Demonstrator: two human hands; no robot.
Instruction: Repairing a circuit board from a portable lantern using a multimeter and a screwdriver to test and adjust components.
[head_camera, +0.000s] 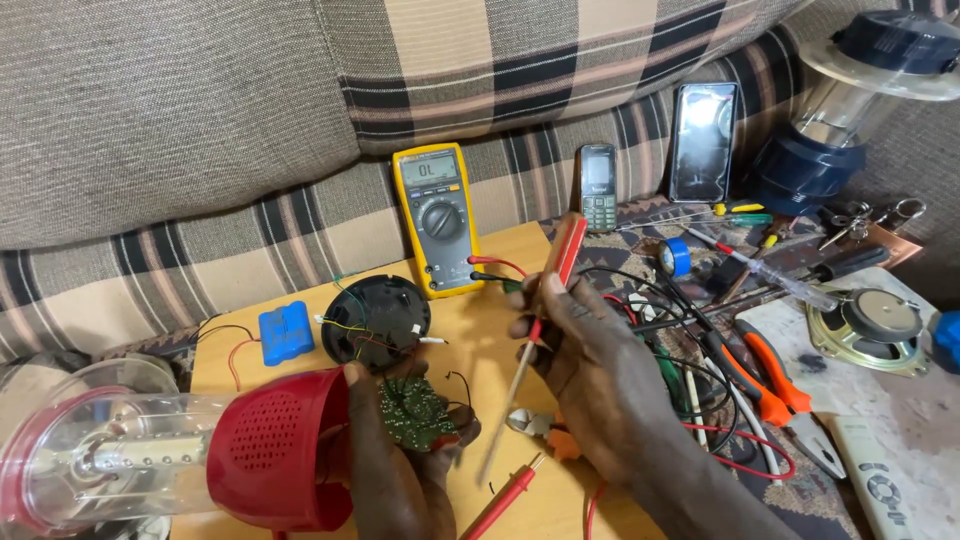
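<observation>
Lower centre: left hand grips the green circuit board by the red lantern base; right hand pinches the red probe. Steady the board, touch one joint only.

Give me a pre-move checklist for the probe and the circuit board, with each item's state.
1. Left hand holds the green circuit board: ok.
2. Right hand grips the red probe: ok.
3. Probe tip touching the board: not ok, it hangs beside it.
4. Yellow multimeter display lit: ok.
5. Leads plugged into the multimeter: ok, red and black plugs sit at its base.
6. Second red probe in hand: not ok, it lies on the wooden board.
</observation>
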